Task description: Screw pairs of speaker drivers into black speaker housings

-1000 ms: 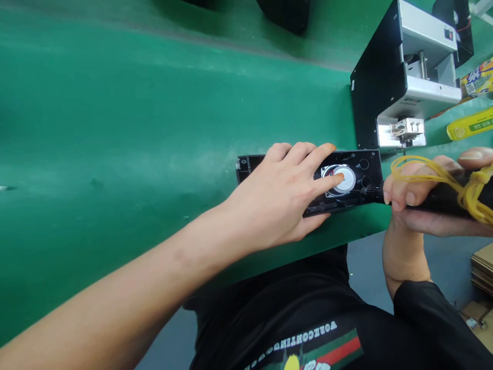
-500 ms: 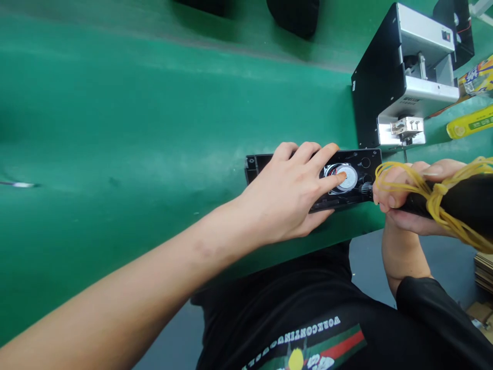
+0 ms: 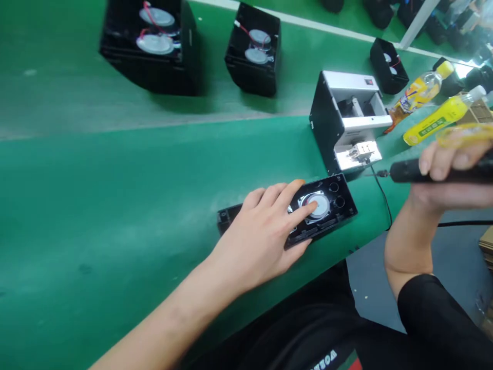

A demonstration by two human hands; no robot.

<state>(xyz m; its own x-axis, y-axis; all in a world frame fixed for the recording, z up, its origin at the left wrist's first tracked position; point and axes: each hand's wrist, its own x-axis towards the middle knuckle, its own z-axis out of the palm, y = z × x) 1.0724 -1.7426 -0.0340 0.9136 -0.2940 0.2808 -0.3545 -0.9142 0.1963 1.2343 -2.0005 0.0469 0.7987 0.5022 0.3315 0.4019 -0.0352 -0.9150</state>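
Note:
A long black plastic speaker panel (image 3: 325,186) lies slantwise near the front edge of the green table, with a round silver speaker driver (image 3: 320,206) set in it. Across its middle lies my left hand (image 3: 265,226), fingers over the far edge and thumb at the near edge, gripping it. One fingertip rests on the driver. A second driver is mostly hidden under that hand. My right hand (image 3: 450,164) is wrapped round a black electric screwdriver (image 3: 404,171) with yellow bands at its back. Its bit points left, raised and apart from the panel.
Behind the panel stands a silver and black bench machine (image 3: 342,123), its black cable (image 3: 382,192) running down the table. Two drink bottles, one yellow (image 3: 435,122) and one with orange liquid (image 3: 418,95), are right of it. Black speaker boxes (image 3: 256,72) line the back.
My right hand has drawn the screwdriver up and right, off the panel. My left hand keeps its hold. The view has shifted, bringing more speaker boxes into sight.

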